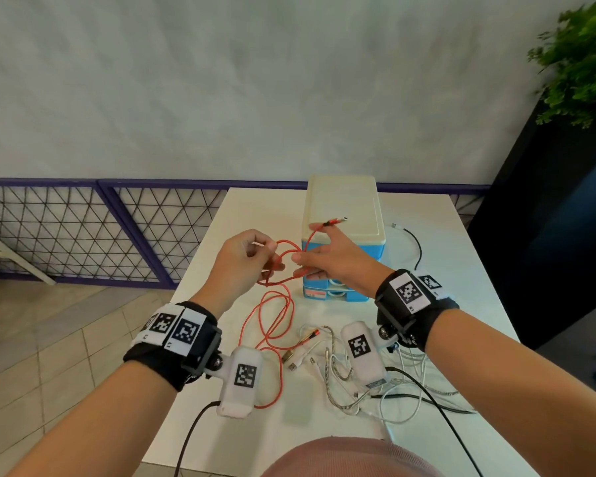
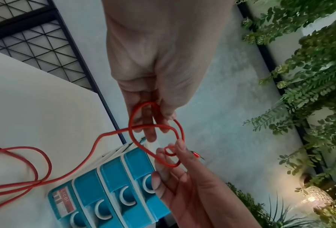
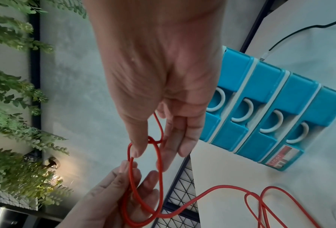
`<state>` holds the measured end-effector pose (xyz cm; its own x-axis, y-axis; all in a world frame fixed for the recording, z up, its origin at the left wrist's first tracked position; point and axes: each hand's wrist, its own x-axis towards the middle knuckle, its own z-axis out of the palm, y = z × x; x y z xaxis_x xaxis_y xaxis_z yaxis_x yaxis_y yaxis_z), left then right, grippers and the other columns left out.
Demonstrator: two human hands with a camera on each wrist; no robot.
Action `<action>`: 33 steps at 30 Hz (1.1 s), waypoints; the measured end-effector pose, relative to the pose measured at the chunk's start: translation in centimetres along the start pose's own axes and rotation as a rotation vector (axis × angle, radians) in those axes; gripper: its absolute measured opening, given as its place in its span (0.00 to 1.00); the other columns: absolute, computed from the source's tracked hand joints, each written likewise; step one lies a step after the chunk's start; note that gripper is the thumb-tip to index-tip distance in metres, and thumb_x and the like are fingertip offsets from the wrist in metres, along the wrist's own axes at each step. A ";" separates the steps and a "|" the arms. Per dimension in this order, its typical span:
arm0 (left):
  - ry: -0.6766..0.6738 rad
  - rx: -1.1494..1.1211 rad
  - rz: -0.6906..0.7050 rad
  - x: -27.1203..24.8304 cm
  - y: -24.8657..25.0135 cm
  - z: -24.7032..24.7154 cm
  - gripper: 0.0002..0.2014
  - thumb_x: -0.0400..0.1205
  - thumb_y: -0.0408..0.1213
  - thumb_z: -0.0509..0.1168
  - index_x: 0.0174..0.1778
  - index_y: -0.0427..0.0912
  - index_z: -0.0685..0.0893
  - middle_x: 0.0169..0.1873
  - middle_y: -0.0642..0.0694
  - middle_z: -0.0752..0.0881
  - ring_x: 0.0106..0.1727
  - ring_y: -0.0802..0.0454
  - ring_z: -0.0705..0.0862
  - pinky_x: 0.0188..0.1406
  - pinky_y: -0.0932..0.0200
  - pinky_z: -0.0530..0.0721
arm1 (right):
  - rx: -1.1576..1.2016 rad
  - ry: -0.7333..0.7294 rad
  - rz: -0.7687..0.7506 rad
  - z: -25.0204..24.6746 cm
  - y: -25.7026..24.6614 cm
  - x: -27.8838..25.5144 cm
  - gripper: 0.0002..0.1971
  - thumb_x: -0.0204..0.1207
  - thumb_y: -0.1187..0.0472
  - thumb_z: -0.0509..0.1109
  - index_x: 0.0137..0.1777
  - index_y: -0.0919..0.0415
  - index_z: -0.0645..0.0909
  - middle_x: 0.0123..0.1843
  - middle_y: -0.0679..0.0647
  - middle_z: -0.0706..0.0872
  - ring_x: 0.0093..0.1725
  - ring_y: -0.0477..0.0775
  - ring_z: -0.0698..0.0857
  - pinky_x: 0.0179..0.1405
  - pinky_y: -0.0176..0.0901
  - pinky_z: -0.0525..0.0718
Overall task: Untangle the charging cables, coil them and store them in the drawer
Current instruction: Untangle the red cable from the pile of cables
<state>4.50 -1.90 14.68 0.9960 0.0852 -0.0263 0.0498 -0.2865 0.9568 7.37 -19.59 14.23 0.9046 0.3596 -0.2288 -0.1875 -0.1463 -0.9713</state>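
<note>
Both hands work a red cable (image 1: 278, 306) above the white table (image 1: 255, 211). My left hand (image 1: 267, 261) curls round small loops of the red cable (image 2: 131, 123). My right hand (image 1: 307, 258) pinches the same cable (image 3: 160, 162) between thumb and fingers. The cable's plug end (image 1: 336, 221) sticks out past the right forefinger. The rest of the red cable hangs down onto the table in loose loops. A tangle of white and braided cables (image 1: 338, 370) lies near the front edge, under the right wrist. Behind the hands stands a blue drawer unit (image 1: 341, 204) with all drawers closed (image 3: 270, 95).
A black cable with a white plug (image 1: 419, 251) lies right of the drawer unit. A purple-framed mesh fence (image 1: 83, 228) runs left of and behind the table. A dark planter with green leaves (image 1: 582, 63) stands at the right. Tiled floor lies below the table's left edge.
</note>
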 end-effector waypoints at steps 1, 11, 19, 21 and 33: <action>-0.006 -0.008 -0.022 0.0 0.0 0.1 0.06 0.86 0.33 0.60 0.51 0.37 0.80 0.39 0.38 0.90 0.39 0.48 0.92 0.37 0.56 0.88 | -0.003 0.009 -0.001 0.0 0.0 -0.1 0.32 0.74 0.63 0.76 0.72 0.50 0.62 0.48 0.59 0.91 0.44 0.53 0.92 0.48 0.41 0.89; 0.143 -0.761 -0.274 1.5 -1.0 -1.4 0.10 0.89 0.32 0.48 0.46 0.37 0.72 0.33 0.44 0.79 0.35 0.51 0.82 0.46 0.53 0.87 | 0.002 0.134 -0.003 -1.9 0.7 0.5 0.06 0.84 0.66 0.63 0.56 0.62 0.80 0.42 0.52 0.90 0.39 0.44 0.89 0.41 0.34 0.86; 0.154 -0.826 -0.288 1.1 -1.5 -3.6 0.11 0.84 0.32 0.56 0.35 0.45 0.70 0.18 0.53 0.66 0.18 0.56 0.62 0.35 0.60 0.76 | -0.115 0.269 0.116 -1.9 0.9 0.5 0.05 0.84 0.68 0.55 0.47 0.63 0.71 0.35 0.59 0.83 0.28 0.52 0.81 0.35 0.44 0.84; 0.091 -0.726 -0.265 0.6 -0.9 -3.4 0.08 0.85 0.34 0.55 0.39 0.44 0.72 0.23 0.52 0.77 0.16 0.57 0.62 0.29 0.62 0.76 | -0.274 0.220 0.154 -1.8 1.4 0.6 0.04 0.82 0.68 0.57 0.54 0.62 0.71 0.38 0.60 0.84 0.29 0.53 0.82 0.31 0.41 0.82; -0.244 -0.109 0.070 -1.8 0.9 2.4 0.08 0.86 0.26 0.51 0.57 0.39 0.70 0.28 0.45 0.73 0.19 0.55 0.66 0.16 0.63 0.65 | 0.598 -0.063 0.033 2.0 -1.9 0.9 0.17 0.88 0.50 0.52 0.52 0.61 0.77 0.37 0.55 0.85 0.35 0.49 0.86 0.39 0.42 0.84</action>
<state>2.97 -4.61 14.94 0.9857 -0.1678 -0.0156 -0.0147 -0.1778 0.9840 7.79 -17.18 15.74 0.8738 0.4202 -0.2449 -0.4142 0.3791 -0.8275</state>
